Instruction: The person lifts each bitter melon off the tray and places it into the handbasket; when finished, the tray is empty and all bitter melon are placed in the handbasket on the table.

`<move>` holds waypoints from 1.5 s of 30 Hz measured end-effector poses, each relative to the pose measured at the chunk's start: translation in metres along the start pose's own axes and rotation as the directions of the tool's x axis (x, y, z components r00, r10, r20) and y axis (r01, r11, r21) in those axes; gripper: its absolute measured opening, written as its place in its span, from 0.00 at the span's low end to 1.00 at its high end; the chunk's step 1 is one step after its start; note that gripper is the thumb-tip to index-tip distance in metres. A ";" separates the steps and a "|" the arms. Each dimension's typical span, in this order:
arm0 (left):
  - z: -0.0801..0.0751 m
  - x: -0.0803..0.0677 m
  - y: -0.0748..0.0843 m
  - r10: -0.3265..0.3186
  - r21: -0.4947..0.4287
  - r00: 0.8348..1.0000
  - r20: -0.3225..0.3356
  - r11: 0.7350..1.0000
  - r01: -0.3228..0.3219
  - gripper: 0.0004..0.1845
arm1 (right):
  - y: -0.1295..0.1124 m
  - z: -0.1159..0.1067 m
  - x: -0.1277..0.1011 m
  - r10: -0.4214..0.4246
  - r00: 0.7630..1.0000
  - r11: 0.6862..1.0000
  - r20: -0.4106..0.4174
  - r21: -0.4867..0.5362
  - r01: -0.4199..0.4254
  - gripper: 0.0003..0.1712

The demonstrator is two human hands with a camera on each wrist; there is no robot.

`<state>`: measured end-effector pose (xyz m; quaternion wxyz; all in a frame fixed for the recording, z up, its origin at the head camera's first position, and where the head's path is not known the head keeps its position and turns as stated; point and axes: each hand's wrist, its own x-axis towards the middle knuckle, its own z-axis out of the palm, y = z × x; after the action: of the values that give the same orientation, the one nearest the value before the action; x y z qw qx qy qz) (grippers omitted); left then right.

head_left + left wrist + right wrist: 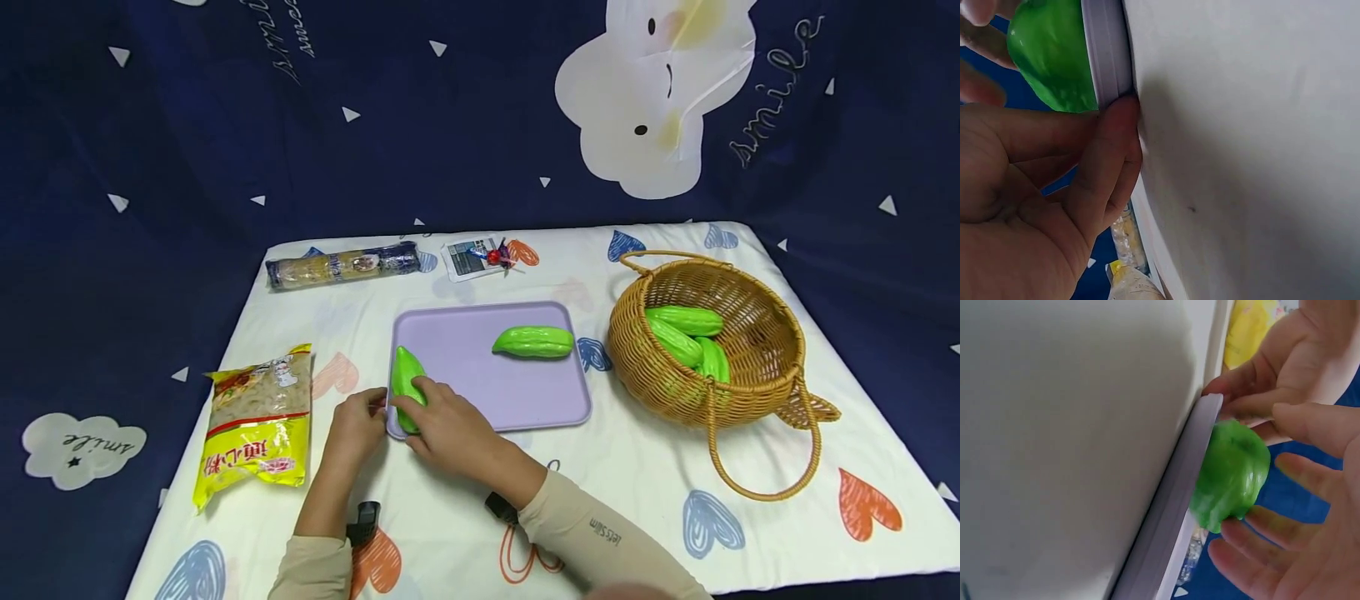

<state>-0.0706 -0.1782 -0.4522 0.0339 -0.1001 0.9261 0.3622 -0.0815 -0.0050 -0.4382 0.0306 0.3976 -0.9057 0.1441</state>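
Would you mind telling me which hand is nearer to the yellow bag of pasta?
Left. The left hand touches the purple tray's left edge, just right of the yellow bag of pasta; the right hand holds the green gourd farther right.

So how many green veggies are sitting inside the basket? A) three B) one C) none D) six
A, because three green gourds lie piled in the wicker basket, while a fourth rests on the purple tray and a fifth is under the right hand at the tray's left edge.
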 end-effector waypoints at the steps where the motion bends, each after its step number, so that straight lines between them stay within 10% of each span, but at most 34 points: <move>1: 0.000 0.000 0.000 0.000 -0.002 1.000 -0.002 1.000 0.000 0.20 | 0.001 0.000 0.000 0.016 1.000 1.000 0.009 0.002 -0.016 0.28; 22: 0.006 0.000 -0.002 -0.018 -0.004 1.000 -0.011 1.000 0.018 0.19 | 0.019 -0.005 -0.001 0.175 0.983 0.971 0.048 0.158 -0.180 0.22; 32: 0.002 0.003 -0.002 -0.021 0.001 1.000 -0.006 1.000 0.021 0.19 | 0.028 -0.041 -0.015 0.214 0.973 0.956 -0.088 0.224 -0.190 0.24; 45: 0.001 0.001 0.000 -0.039 0.001 0.999 0.018 0.999 0.039 0.19 | 0.067 -0.106 -0.063 0.416 0.870 0.897 -0.267 0.280 -0.343 0.24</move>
<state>-0.0712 -0.1776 -0.4526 0.0495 -0.1146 0.9237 0.3623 -0.0941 0.1128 -0.3632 0.1029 0.1830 -0.9271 0.3106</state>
